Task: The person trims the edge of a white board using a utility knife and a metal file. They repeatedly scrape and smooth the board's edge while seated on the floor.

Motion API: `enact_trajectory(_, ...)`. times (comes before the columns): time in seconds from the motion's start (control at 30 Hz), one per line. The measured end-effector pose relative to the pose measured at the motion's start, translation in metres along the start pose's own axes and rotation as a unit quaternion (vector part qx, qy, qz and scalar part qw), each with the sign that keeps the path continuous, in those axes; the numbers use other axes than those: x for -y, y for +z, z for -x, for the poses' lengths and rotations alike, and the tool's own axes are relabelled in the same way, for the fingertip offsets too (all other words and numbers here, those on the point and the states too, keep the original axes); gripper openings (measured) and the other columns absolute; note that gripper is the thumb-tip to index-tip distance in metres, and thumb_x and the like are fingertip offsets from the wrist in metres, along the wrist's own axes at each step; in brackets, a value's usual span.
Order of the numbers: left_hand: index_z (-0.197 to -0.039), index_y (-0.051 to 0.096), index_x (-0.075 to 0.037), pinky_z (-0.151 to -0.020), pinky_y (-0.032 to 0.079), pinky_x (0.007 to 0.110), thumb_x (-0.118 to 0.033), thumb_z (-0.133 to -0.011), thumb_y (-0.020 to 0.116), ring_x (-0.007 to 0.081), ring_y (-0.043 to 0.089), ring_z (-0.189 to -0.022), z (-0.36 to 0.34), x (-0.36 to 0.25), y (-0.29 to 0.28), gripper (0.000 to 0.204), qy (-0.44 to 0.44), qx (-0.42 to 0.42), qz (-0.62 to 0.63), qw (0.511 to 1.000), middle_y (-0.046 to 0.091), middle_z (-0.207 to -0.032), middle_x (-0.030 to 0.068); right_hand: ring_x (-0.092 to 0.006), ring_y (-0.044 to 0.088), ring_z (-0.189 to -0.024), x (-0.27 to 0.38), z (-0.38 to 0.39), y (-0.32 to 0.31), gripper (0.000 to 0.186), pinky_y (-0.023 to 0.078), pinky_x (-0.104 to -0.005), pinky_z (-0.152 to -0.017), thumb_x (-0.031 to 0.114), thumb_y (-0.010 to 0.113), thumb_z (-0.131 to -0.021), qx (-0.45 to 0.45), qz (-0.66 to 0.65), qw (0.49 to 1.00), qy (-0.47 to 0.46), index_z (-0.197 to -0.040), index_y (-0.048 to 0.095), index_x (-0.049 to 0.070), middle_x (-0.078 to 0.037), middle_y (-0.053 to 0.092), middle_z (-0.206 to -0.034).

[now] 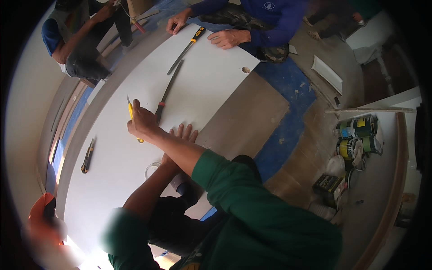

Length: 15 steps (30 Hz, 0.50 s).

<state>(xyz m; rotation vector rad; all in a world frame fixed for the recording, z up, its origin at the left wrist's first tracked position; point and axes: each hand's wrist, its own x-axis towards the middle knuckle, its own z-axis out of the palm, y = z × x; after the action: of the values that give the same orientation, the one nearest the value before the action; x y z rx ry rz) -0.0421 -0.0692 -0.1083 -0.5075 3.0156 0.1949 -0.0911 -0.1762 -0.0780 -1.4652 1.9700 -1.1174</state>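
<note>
My right hand is closed around a yellow utility knife, its blade pointing away from me. Under my crossed right forearm, my left hand lies with spread fingers on a large white panel. Just beyond both hands rests a file with a black and red handle. Farther away is a second file with a black and yellow handle. A dark utility knife lies on the panel to the left. Near my left forearm is a clear round container, partly hidden.
Across from me, a person in blue rests both hands at the panel's far end, near a round hole. Another person crouches far left. Paint cans stand at right. Blue sheeting covers part of the floor.
</note>
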Motion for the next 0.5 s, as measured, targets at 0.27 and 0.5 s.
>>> enact_trajectory(0.27, -0.153, 0.038, -0.008, -0.124, 0.013, 0.061, -0.012, -0.094, 0.055, 0.0401, 0.019, -0.154, 0.008, 0.005, -0.019, 0.061, 0.01, -0.002, -0.009, 1.0, 0.028, -0.162, 0.0202, -0.0151, 0.067, -0.079, -0.033, 0.06, -0.184, 0.03, 0.06, -0.0323, -0.071, 0.019, 0.06, -0.101, -0.024, -0.436, 0.895, 0.091, -0.124, 0.052, 0.002, -0.007, 0.059, -0.098)
enact_trajectory(0.5, -0.119, 0.065, -0.004, -0.115, 0.039, 0.054, -0.012, -0.092, 0.067, 0.034, 0.053, -0.134, 0.009, 0.04, -0.048, 0.028, 0.108, -0.164, 0.111, 0.974, 0.059, -0.136, 0.0148, -0.0136, 0.063, -0.067, -0.177, 0.082, -0.26, 0.043, 0.056, -0.0288, -0.061, 0.042, 0.051, -0.108, -0.274, -0.273, 0.905, 0.177, -0.126, 0.059, 0.003, -0.005, 0.061, -0.081)
